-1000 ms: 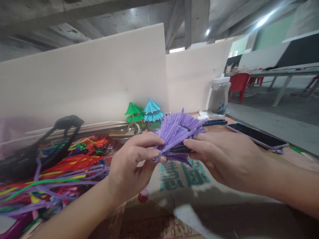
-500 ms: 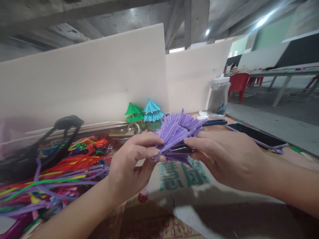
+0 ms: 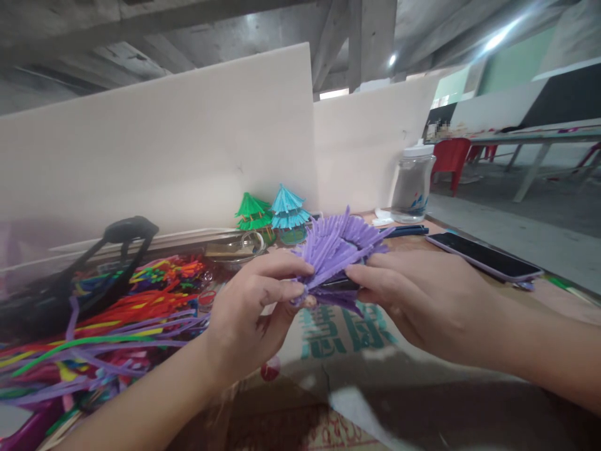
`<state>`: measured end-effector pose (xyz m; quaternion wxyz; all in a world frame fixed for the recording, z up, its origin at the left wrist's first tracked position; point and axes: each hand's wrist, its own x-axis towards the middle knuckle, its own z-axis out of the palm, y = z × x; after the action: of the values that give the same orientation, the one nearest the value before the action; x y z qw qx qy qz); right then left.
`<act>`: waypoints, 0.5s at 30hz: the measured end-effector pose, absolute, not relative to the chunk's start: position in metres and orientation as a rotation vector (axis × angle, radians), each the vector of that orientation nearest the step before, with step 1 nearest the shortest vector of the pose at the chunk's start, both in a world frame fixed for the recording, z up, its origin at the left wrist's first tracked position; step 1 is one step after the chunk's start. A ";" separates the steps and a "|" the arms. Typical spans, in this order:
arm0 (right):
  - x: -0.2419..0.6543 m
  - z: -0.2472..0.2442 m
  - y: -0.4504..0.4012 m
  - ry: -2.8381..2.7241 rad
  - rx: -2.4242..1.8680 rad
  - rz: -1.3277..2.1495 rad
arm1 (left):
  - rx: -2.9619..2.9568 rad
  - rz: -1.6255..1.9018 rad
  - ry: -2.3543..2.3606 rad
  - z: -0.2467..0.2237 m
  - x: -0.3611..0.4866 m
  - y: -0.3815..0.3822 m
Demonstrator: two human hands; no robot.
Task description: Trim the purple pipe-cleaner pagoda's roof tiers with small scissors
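Between my hands is a purple pipe-cleaner piece [image 3: 345, 241], its fuzzy strands fanned out like a pleated skirt. My left hand [image 3: 253, 307] pinches its left end with thumb and fingers. My right hand [image 3: 413, 294] is closed at the piece's right side, with the fingers around a shiny black object [image 3: 339, 285] that lies under the upper strands. Most of that object is hidden, so its kind does not show. The piece is held up above a cardboard sheet [image 3: 399, 388] with green printed characters.
A green tree [image 3: 252, 212] and a blue tree [image 3: 287, 208] stand behind. Colourful pipe cleaners [image 3: 126, 319] and a black strap-like object [image 3: 126, 232] lie left. A water bottle [image 3: 413, 185], a blue pen [image 3: 406, 231] and a phone [image 3: 483, 257] are at right. White boards [image 3: 188, 150] rise behind.
The right hand's fingertips have shifted slightly left along the black object, and less of it shows. The purple piece is nearly where it was, in the same left-hand pinch.
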<state>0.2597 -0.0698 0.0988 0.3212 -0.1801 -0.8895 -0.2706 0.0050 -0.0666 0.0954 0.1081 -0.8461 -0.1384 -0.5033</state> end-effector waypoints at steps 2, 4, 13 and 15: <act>0.260 0.099 -0.070 -2.343 -0.464 -0.734 | -2.488 -1.473 -0.411 0.095 0.005 -0.067; 0.260 0.099 -0.070 -2.355 -0.458 -0.750 | -2.491 -1.483 -0.413 0.095 0.004 -0.067; 0.258 0.102 -0.068 -2.282 -0.457 -0.760 | -2.501 -1.516 -0.461 0.092 0.004 -0.066; 0.258 0.102 -0.069 -2.285 -0.450 -0.775 | -2.508 -1.514 -0.444 0.093 0.004 -0.066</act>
<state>0.2576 -0.0687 0.1019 0.3368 -0.1728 -0.8765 -0.2973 0.0041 -0.0663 0.0927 0.0891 -0.8431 -0.1494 -0.5088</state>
